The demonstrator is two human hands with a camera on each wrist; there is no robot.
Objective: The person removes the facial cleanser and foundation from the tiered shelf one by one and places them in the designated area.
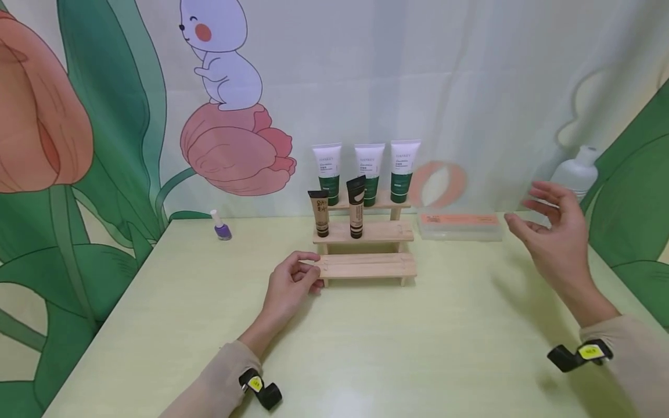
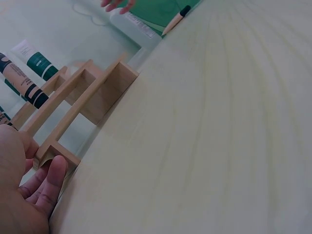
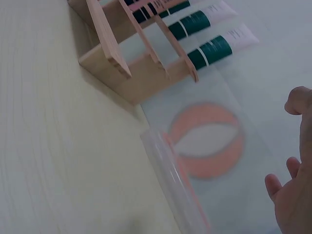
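Observation:
My left hand grips the left end of the lowest step of a three-tier wooden display rack. In the left wrist view, the thumb and fingers close round that end of the rack. On the top tier stand three white-and-green tubes. The middle tier holds a small gold tube and a beige tube with black ends, both at its left. Raised above the table's right side, my right hand has loosely bent fingers and nothing visible in them. It partly covers a white bottle.
A clear flat box with an orange label lies right of the rack. Far left stands a purple nail polish bottle. A slim beige item with a black end shows near the table's far edge. A printed curtain hangs behind.

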